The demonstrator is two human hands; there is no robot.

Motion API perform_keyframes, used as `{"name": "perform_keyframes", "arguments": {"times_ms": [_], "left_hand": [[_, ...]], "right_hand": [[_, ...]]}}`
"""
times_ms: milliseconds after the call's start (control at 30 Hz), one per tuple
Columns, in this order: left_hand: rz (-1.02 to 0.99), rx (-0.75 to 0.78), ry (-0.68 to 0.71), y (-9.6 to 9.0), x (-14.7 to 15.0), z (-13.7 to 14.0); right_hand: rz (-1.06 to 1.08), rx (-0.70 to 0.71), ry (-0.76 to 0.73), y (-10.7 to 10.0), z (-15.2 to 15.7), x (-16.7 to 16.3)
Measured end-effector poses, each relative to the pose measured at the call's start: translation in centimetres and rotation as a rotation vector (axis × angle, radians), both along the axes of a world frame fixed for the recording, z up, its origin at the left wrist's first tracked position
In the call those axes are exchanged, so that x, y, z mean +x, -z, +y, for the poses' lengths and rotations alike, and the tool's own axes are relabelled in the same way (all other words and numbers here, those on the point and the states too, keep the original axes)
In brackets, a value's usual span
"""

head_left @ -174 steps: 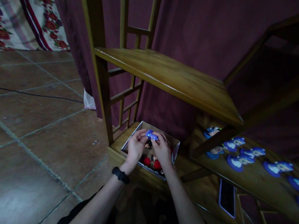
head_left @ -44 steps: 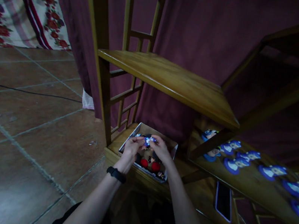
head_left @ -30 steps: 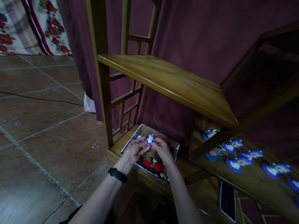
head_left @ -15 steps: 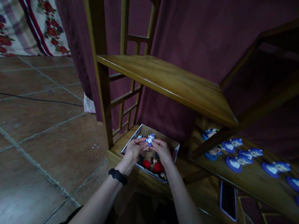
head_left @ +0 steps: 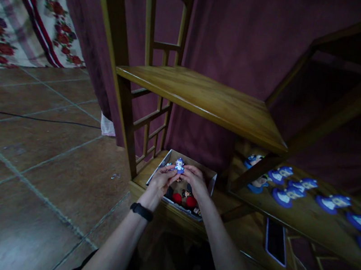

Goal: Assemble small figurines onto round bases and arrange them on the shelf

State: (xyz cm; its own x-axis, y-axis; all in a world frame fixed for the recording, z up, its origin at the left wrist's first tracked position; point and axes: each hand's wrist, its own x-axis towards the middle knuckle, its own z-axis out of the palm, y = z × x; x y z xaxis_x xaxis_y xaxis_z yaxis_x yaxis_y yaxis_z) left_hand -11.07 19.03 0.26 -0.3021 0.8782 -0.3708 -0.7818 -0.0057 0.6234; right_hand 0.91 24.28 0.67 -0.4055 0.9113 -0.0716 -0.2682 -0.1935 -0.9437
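- Figurine (head_left: pixel 179 166), blue and white: held upright above the shallow box (head_left: pixel 209 174); I judge it light, stiff, smooth, perhaps fragile at the head, best taken by the base.
- Left hand (head_left: pixel 161 181) and right hand (head_left: pixel 196 184): I see fingertips pinched about its base from both sides.
- Wooden shelf (head_left: pixel 140 187): low, bearing the box.
- Room: dim; purple curtain (head_left: pixel 233 38) behind, tiled floor (head_left: pixel 52 165) to the left.

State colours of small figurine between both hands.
Small figurine: violet-blue and white; best in head view.
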Motion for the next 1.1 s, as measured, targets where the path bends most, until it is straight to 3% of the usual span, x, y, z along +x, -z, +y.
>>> {"name": "perform_keyframes", "arguments": {"times_ms": [733,1100], "left_hand": [[0.257,0.088,-0.100,-0.1,1.5,-0.3],[0.129,0.078,-0.098,0.1,1.2,0.0]], "right_hand": [[-0.056,0.057,0.053,-0.6,-0.5,-0.3],[-0.012,0.040,0.032,-0.6,-0.5,-0.1]]}}
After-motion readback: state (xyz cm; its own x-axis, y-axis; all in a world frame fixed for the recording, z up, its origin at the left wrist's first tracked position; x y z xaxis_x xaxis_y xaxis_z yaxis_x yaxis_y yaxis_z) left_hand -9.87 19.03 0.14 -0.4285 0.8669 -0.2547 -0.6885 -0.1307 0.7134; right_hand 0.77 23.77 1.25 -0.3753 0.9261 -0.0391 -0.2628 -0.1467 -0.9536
